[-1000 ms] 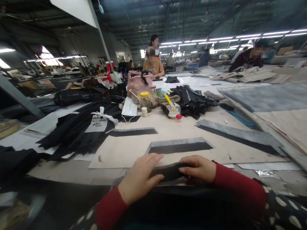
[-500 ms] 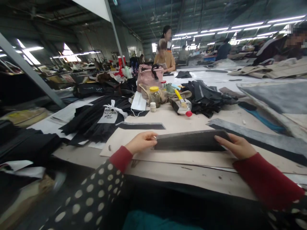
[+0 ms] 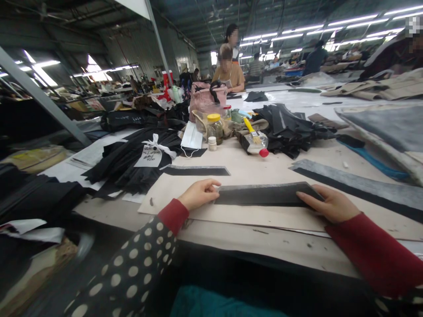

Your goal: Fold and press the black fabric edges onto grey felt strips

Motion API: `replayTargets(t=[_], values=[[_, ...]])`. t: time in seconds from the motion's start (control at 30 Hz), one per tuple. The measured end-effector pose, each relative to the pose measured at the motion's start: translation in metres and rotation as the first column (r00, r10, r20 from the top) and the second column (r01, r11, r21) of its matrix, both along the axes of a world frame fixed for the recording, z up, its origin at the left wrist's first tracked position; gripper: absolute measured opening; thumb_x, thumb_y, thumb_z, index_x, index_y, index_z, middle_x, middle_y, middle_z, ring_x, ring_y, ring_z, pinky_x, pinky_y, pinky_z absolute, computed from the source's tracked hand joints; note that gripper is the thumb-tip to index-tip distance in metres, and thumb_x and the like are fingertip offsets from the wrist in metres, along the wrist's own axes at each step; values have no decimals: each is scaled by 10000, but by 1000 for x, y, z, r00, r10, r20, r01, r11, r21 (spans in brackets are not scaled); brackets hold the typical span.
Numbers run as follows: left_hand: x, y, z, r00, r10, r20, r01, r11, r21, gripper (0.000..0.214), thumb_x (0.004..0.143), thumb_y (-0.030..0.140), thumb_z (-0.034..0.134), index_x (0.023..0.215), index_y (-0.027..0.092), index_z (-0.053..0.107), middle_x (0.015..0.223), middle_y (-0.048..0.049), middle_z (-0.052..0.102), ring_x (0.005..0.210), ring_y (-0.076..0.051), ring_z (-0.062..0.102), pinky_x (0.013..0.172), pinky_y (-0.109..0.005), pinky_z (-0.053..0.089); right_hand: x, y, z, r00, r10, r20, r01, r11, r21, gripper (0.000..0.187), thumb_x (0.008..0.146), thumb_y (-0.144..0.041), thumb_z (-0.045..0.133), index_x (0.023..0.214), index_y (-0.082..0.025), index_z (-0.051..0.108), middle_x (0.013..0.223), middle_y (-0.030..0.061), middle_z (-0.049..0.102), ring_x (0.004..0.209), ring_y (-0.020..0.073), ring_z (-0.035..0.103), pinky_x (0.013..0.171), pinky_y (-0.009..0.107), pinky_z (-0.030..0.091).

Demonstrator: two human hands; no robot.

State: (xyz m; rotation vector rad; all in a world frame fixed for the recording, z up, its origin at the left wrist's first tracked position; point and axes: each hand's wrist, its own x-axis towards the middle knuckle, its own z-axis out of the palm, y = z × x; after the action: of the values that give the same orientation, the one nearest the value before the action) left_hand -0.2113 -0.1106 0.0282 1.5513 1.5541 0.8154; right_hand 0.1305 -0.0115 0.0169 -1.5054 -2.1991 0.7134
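A dark fabric strip (image 3: 259, 195) with a grey upper edge stretches between my two hands, just over the pale board (image 3: 231, 216). Its left end is pinched between the thumb and fingers of my left hand (image 3: 202, 193). At the other end, my right hand (image 3: 333, 203) grips the strip with the thumb on top and the fingers underneath, partly hidden. Beyond it lies a shorter black strip with a grey border (image 3: 196, 171). To the right is a long grey-and-black strip (image 3: 357, 185).
Behind stand a yellow-lidded jar (image 3: 215, 130), a small white bottle (image 3: 212, 144) and a clear bottle with a brush (image 3: 254, 143). A tied black fabric bundle (image 3: 128, 158) sits left, a dark fabric pile (image 3: 291, 127) right. A co-worker (image 3: 229, 75) is across the table.
The view has shifted slightly. Both hands still hold the strip, which now appears a little farther right and looks straighter along its upper edge.
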Motion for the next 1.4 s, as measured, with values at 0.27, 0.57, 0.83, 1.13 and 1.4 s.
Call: replayTargets(t=[0.27,0.57,0.83,1.13,1.4], values=[[5,-3,5,994,-7,-108,10,1000,24,329,682,230,542,1001,147,534,636,34,521,562,-84,478,557,-202,377,-4,-2,3,998,-22,58,22,1000,-7,372,688,-529,465,784,-192,589,719,31,608,684,175,552,640,268,408],[11,-9,6,941,17,-339,30,991,134,321,720,247,495,1038,209,519,678,37,557,595,-100,492,586,-216,381,-3,-4,-3,990,19,141,-46,980,194,338,714,-491,427,709,-187,575,681,32,588,631,159,531,584,255,392],[14,-11,7,865,46,-500,48,983,175,319,724,241,491,1041,238,523,723,27,583,665,-124,499,615,-229,379,-2,-5,-8,982,79,174,-131,942,310,282,749,-409,419,736,-180,582,731,47,585,677,161,533,613,252,393],[15,-10,8,816,25,-577,89,982,169,379,739,279,449,1113,228,479,766,6,570,698,-145,501,654,-259,392,-6,-6,-6,976,100,192,-164,919,359,237,761,-347,425,715,-172,579,721,51,581,686,160,526,628,257,386],[19,-10,14,812,0,-584,71,993,99,404,740,273,425,1139,217,451,764,12,553,680,-137,499,640,-250,392,-8,-6,-6,962,65,266,-167,910,380,236,765,-344,424,676,-165,548,706,53,557,673,155,504,621,255,366]])
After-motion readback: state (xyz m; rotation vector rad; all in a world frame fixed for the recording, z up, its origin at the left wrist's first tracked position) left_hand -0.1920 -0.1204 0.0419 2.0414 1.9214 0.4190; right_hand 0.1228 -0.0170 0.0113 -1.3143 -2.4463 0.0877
